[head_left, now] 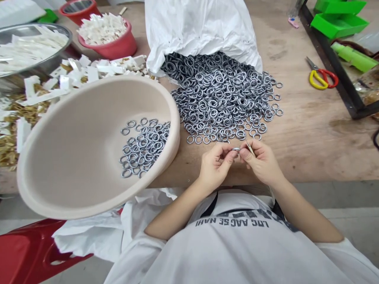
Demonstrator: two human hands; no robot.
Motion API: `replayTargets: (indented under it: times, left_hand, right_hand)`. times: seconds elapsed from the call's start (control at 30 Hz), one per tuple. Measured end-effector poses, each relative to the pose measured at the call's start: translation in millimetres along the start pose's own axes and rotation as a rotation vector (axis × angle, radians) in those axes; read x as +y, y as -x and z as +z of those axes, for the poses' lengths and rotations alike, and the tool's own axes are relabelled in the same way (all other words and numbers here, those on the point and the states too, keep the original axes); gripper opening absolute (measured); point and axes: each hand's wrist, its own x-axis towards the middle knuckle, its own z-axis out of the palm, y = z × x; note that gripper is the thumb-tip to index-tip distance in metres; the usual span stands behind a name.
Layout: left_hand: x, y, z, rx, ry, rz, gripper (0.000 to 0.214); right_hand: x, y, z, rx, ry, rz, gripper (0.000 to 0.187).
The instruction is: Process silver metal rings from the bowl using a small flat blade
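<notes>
1. Head view, right of centre: left hand (pixel 215 165) pinches small grey metal ring (pixel 236 149); right hand (pixel 262 162) grips slender pointed metal tool (pixel 250 148).
2. Slipping tool could prick fingertips; round beige plastic basin (pixel 79 130), left, overhangs, may tip.
3. White fabric shirt (pixel 231 252), bottom: inverted lettering, seemingly "LOG AAGSE NAHI".

Single view: a camera on my head, facing forward and down. Close range, with my white printed shirt (pixel 231 252) at the bottom edge, my left hand (pixel 215 163) and right hand (pixel 262 161) right of centre, wooden worktable (pixel 299 154) beyond.
</notes>
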Motion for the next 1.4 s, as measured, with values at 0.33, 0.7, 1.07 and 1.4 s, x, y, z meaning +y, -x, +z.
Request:
replayTargets:
  times: [0.33, 0.7, 1.07, 1.4]
  left_hand:
    - [21, 13, -9.8, -0.292, 0.308, -0.144, 0.021]
    - [18, 13, -15.9, -0.194, 0.163, 0.009, 0.020]
    - [16, 13, -16.3, -0.145, 0.086, 0.065, 0.030]
    - [32, 21, -20.7, -0.378, 0.088, 0.247, 0.017]
  right_hand:
    - [-7, 9, 0, -0.077, -0.184, 0.087, 0.027]
    - [-11, 17, 0, 0.003, 0.416, -0.235, 0.028]
    - [-15, 30, 10, -0.060, 0.806, -0.424, 0.035]
    - [9, 11, -7, 0.000, 0.683, -0.235, 0.043]
